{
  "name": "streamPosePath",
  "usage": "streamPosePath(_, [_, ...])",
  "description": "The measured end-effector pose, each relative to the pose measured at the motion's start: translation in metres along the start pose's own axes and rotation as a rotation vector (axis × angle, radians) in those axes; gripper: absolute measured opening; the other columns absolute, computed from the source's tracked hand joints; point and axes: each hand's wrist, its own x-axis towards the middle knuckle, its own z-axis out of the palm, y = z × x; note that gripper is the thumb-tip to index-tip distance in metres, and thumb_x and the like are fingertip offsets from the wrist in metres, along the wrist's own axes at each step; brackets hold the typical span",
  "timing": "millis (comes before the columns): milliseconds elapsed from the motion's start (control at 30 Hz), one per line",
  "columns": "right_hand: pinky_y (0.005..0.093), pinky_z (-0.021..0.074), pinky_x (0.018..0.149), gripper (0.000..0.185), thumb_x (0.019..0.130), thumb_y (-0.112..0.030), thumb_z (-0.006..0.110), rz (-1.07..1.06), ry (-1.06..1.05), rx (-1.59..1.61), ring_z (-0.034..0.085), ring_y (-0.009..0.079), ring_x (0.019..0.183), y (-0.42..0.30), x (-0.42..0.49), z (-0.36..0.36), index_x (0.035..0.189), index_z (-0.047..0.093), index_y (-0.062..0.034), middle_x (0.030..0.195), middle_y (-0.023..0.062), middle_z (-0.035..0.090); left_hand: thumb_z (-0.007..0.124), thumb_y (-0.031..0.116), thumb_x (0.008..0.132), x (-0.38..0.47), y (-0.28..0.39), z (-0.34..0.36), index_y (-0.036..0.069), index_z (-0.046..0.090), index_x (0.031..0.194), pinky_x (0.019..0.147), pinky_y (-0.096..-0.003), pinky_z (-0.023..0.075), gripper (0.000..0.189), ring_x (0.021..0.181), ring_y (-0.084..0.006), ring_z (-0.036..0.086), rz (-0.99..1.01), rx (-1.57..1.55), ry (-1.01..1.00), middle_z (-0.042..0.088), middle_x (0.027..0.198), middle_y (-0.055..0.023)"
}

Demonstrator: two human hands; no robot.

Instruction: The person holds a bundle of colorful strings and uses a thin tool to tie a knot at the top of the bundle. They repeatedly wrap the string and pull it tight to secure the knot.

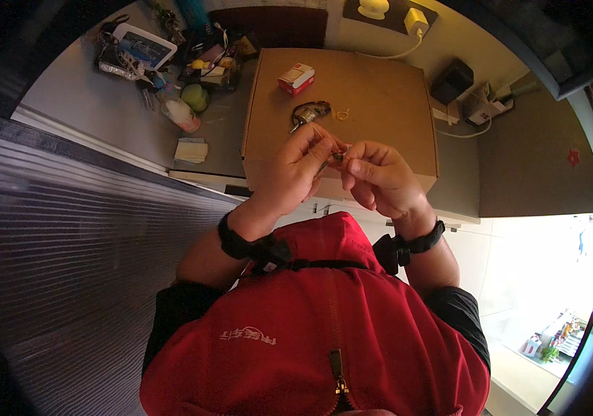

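Observation:
Over the front edge of a large cardboard box (379, 114), my two hands meet fingertip to fingertip. A small dark object (336, 156) is pinched between them; the fingers cover most of it, so its kind is unclear. My left hand (294, 169) grips it with thumb and forefinger, and a thin light strand shows by those fingers. From the other side, the thumb and forefinger of my right hand (385, 177) hold it. Just beyond my left hand, a bundle with a dark cord (308, 113) lies on the box, beside a thin yellow loop (342, 114).
A red and white carton (296, 78) sits farther back on the box. At left are a bottle (181, 113), a green round object (195, 98), folded cloth or paper (191, 151) and a white-framed device (144, 46). A plugged-in charger (416, 22) trails a white cable; a black block (452, 80) stands right.

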Motion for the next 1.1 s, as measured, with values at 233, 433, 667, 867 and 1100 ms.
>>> streamPosePath(233, [0.02,0.0325,0.038,0.01,0.085,-0.012,0.057,-0.057,-0.01,0.001,0.044,0.0083,0.043,0.004,0.002,-0.001,0.087,0.053,-0.0029,0.071,0.0093,0.06,0.043,0.022,0.093,0.006,-0.009,0.0,0.007,0.049,0.091,0.035,-0.0166,0.0277,0.017,0.044,-0.0011,0.037,0.279,0.156,0.052,0.051,0.072,0.0024])
streamPosePath(433, [0.0191,0.0262,0.038,0.008,0.088,-0.012,0.053,-0.168,0.002,0.033,0.035,0.0061,0.043,0.01,0.001,-0.003,0.089,0.051,-0.0042,0.073,0.0092,0.059,0.049,0.023,0.091,0.001,0.005,-0.002,0.007,0.049,0.093,0.044,-0.0162,0.0336,0.016,0.057,-0.0022,0.044,0.241,0.166,0.056,0.054,0.079,0.001])
streamPosePath(667, [0.0181,0.0241,0.039,0.007,0.09,-0.011,0.049,-0.392,0.094,0.003,0.028,0.005,0.042,0.004,0.004,-0.001,0.089,0.05,-0.0045,0.075,0.0095,0.057,0.062,0.021,0.083,-0.001,-0.005,-0.019,0.006,0.05,0.105,0.046,-0.0174,0.0373,0.03,0.053,-0.0051,0.048,0.36,0.056,0.322,0.058,0.087,-0.004])
streamPosePath(867, [0.0199,0.0301,0.042,0.004,0.088,-0.009,0.051,-0.434,0.122,-0.06,0.038,0.0071,0.046,0.004,0.005,0.002,0.088,0.05,-0.0049,0.073,0.0078,0.059,0.059,0.017,0.085,-0.013,-0.014,-0.018,0.004,0.056,0.094,0.03,-0.0182,0.0241,0.017,0.034,-0.0038,0.033,-0.321,-0.402,-0.094,0.043,0.052,0.0026])
streamPosePath(1100, [0.0186,0.0284,0.039,0.002,0.088,-0.005,0.049,-0.416,0.14,-0.163,0.036,0.0064,0.042,0.011,0.003,0.003,0.09,0.05,-0.0036,0.074,0.0107,0.059,0.056,0.026,0.086,0.005,-0.009,-0.002,0.005,0.057,0.094,0.03,-0.0162,0.0252,0.022,0.038,-0.0012,0.034,-0.245,-0.488,-0.148,0.049,0.058,0.0029])
